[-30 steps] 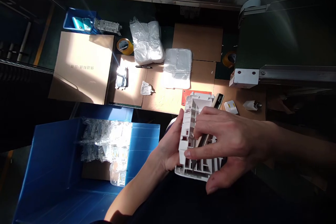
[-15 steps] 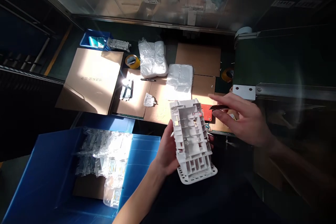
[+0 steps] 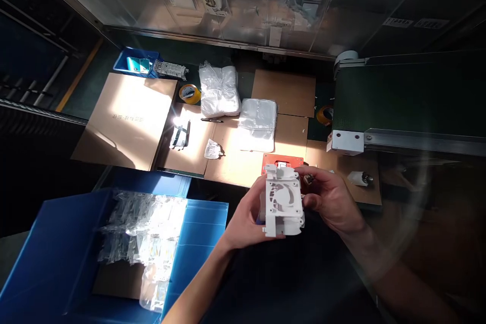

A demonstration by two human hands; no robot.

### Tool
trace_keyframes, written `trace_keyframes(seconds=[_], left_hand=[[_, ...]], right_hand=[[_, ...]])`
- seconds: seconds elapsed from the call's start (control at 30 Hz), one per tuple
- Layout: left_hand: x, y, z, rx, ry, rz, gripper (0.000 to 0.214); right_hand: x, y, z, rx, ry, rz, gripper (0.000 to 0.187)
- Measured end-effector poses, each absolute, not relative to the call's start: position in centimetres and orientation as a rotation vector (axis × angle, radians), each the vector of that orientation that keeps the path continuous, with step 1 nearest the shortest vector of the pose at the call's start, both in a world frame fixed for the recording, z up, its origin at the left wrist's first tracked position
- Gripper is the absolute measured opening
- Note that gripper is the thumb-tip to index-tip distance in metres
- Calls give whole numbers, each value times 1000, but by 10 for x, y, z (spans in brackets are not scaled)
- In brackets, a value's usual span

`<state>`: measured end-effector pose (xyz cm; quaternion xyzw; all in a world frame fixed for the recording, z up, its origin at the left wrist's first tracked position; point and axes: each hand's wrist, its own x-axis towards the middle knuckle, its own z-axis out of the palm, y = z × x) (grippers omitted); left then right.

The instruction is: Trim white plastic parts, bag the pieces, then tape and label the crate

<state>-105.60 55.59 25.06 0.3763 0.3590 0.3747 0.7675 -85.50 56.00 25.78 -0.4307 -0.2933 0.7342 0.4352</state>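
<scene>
Meanwhile, well to the left of both hands, a big blue bin holds a heap of clear-wrapped parts, apparently finished work, though glare prevents a count. Farther out on the left lies a closed cardboard box; a yellow tape roll sits nearer, ahead and left of the hands. Ahead of the left hand are a bulky bag bundle and a flatter bag stack. The left hand itself is curled around the near left side of a white plastic part, gripping it between thumb and fingers, a round fan-like opening facing the camera. The part sits between the hands, bare of any wrapping, so work on this one looks unfinished; how much is left cannot be told. A red plate lies just beyond it. The right hand is bent at the part's right edge, its fingers pinching a small dark-and-tan object, seemingly a tool; whether the thumb touches the part is unclear. Beyond the right hand runs a dark green belt
</scene>
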Motion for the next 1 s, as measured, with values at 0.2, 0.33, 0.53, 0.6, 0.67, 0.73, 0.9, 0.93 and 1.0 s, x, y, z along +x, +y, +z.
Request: trace_keyframes(seconds=[0.2, 0.33, 0.53, 0.6, 0.67, 0.73, 0.9, 0.93, 1.0], left_hand=[[-1056, 555, 249, 842, 754, 818, 81], [-1054, 552, 245, 733, 723, 825, 78], [-1053, 550, 244, 674, 733, 817, 79], [-1054, 550, 246, 687, 755, 819, 80], [-1055, 549, 247, 696, 776, 815, 83], [-1055, 549, 246, 698, 781, 801, 86], [-1055, 547, 244, 678, 781, 798, 88], [-1055, 546, 244, 674, 779, 802, 87], [-1055, 546, 244, 668, 770, 807, 86]], right_hand=[[-853, 561, 257, -1110, -780, 1805, 44], [-855, 563, 256, -1115, -804, 1799, 42], [-857, 565, 255, -1110, -830, 1806, 42], [-857, 566, 256, -1105, -841, 1815, 41], [-857, 566, 256, -1101, -855, 1813, 40], [-857, 566, 257, -1100, -868, 1805, 40], [-857, 565, 257, -1115, -888, 1789, 40], [-857, 565, 257, -1118, -888, 1788, 39], [-857, 564, 256, -1123, -890, 1788, 39]])
